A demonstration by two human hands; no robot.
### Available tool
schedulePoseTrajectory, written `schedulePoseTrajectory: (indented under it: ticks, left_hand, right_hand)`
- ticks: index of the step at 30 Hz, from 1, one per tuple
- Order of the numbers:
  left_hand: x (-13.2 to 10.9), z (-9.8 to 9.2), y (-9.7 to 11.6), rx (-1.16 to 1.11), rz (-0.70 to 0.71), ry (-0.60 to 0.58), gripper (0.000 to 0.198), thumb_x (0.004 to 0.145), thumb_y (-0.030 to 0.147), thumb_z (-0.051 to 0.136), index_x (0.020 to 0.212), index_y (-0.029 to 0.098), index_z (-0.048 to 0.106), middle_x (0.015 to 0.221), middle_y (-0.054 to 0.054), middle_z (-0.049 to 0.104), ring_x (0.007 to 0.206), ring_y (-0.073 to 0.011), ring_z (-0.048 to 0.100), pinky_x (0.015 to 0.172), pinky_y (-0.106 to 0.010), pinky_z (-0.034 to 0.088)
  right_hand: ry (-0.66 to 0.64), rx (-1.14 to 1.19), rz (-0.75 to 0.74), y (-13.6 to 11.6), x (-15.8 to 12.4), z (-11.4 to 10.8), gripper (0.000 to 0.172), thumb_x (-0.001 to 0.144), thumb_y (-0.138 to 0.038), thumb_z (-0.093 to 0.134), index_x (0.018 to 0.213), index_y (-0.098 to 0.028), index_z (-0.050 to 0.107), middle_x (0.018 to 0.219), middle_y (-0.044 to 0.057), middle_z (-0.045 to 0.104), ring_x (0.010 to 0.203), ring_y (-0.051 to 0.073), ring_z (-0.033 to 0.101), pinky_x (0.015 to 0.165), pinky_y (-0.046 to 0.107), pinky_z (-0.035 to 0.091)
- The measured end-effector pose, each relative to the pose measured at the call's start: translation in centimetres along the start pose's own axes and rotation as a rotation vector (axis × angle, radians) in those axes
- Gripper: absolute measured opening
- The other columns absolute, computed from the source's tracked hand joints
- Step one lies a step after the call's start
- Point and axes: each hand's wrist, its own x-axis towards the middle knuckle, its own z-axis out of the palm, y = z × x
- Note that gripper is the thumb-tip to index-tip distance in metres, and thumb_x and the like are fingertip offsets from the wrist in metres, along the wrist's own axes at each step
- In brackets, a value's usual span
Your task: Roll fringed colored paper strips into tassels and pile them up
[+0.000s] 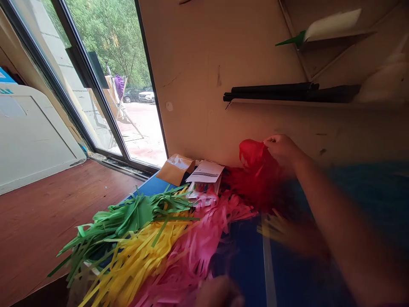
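Left hand (pixel 220 292), grip blurred beyond telling, is beside pink streamers (pixel 200 245); right hand (pixel 283 149) pinches red streamers (pixel 255 172).

No text legible anywhere. Print seen, unread: white sheet (pixel 205 172), left of and a little below the right hand (pixel 283 149) and its pinch on the red fringe (pixel 257 181), bears dark printed lines, too small to make out. White panel (pixel 38 132), far left of the grip: blue marks (pixel 6 91) near its top edge, at the frame's border; lettering or pattern, cannot tell which.
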Motion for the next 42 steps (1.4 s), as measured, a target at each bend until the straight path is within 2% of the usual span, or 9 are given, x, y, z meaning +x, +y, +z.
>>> schedulePoseTrajectory:
  ticks: [4,9,11,14,21,25,29,37,42]
  left_hand:
    - [7.8,-4.1,2.6,-0.113,0.071,0.201,0.019,0.089,0.024,0.044,0.083,0.017,0.06,0.064,0.002,0.06,0.056,-0.0098,0.054,0.054,-0.02,0.044]
    - [17.9,-7.7,5.2,-0.038,0.104,0.438,0.019,0.084,0.013,0.05,0.101,0.011,0.057,0.097,-0.01,0.064,0.092,-0.019,0.059,0.081,-0.029,0.044]
    - [19.9,-7.9,5.7,0.013,0.124,0.491,0.04,0.079,0.023,0.06,0.115,0.009,0.049,0.119,-0.017,0.054,0.111,-0.0253,0.05,0.093,-0.035,0.038]
    - [21.5,-7.8,6.6,0.177,0.157,0.562,0.064,0.076,0.041,0.062,0.127,0.012,0.038,0.135,-0.016,0.041,0.125,-0.0266,0.038,0.1,-0.035,0.032]
    - [24.6,-9.1,8.3,0.42,0.11,0.442,0.028,0.09,0.027,0.035,0.101,0.019,0.059,0.101,-0.008,0.066,0.093,-0.0205,0.061,0.074,-0.028,0.045]
    - [25.7,-10.4,9.0,0.513,0.144,0.411,0.028,0.091,0.027,0.034,0.1,0.02,0.06,0.098,-0.007,0.067,0.089,-0.0199,0.062,0.068,-0.026,0.044]
    - [26.5,-12.4,9.7,0.628,0.174,0.415,0.028,0.091,0.026,0.035,0.099,0.018,0.061,0.095,-0.01,0.067,0.085,-0.0216,0.062,0.069,-0.03,0.045]
    - [25.5,-13.9,13.7,0.911,0.452,0.733,0.032,0.09,0.024,0.035,0.117,0.013,0.049,0.121,-0.016,0.051,0.115,-0.0277,0.042,0.093,-0.041,0.033]
    - [28.8,-11.0,14.1,1.1,0.611,0.493,0.038,0.089,0.028,0.038,0.124,0.013,0.047,0.127,-0.014,0.049,0.121,-0.0272,0.037,0.096,-0.038,0.03]
  right_hand:
    - [-0.062,0.052,0.072,-0.8,-1.4,0.2,0.008,0.071,-0.014,0.054,0.068,-0.013,0.061,0.057,0.001,0.058,0.05,0.008,0.05,0.045,0.018,0.036]
    - [-0.146,0.116,0.194,-1.0,-2.6,0.7,0.009,0.072,-0.012,0.054,0.063,-0.014,0.054,0.059,0.003,0.059,0.051,0.008,0.053,0.046,0.018,0.04]
    - [-0.187,0.132,0.225,-0.9,-3.0,0.9,0.012,0.072,-0.013,0.056,0.061,-0.015,0.05,0.058,0.003,0.058,0.05,0.009,0.055,0.047,0.02,0.043]
    - [-0.25,0.126,0.241,-0.6,-3.5,1.2,0.015,0.071,-0.015,0.057,0.059,-0.016,0.048,0.055,0.002,0.058,0.05,0.01,0.055,0.046,0.02,0.044]
    - [-0.226,0.035,0.125,0.5,-3.7,1.6,0.012,0.076,-0.027,0.056,0.072,-0.016,0.055,0.064,0.003,0.061,0.054,0.011,0.055,0.048,0.021,0.043]
    - [-0.109,-0.062,-0.046,1.3,-3.8,1.4,0.028,0.068,-0.031,0.065,0.092,-0.017,0.059,0.093,0.006,0.065,0.077,0.014,0.059,0.065,0.024,0.046]
    - [0.092,-0.223,-0.152,1.3,-3.5,0.8,0.018,0.074,-0.02,0.054,0.09,-0.019,0.063,0.096,0.007,0.064,0.088,0.018,0.057,0.076,0.03,0.042]
    - [0.319,-0.415,-0.16,-4.1,0.3,-3.4,0.029,0.074,-0.013,0.044,0.095,-0.015,0.064,0.097,0.013,0.064,0.086,0.024,0.056,0.07,0.036,0.041]
    - [0.265,-0.524,-0.261,-7.7,0.9,-7.6,0.02,0.068,-0.011,0.054,0.081,-0.019,0.067,0.086,0.006,0.066,0.079,0.018,0.057,0.069,0.029,0.041]
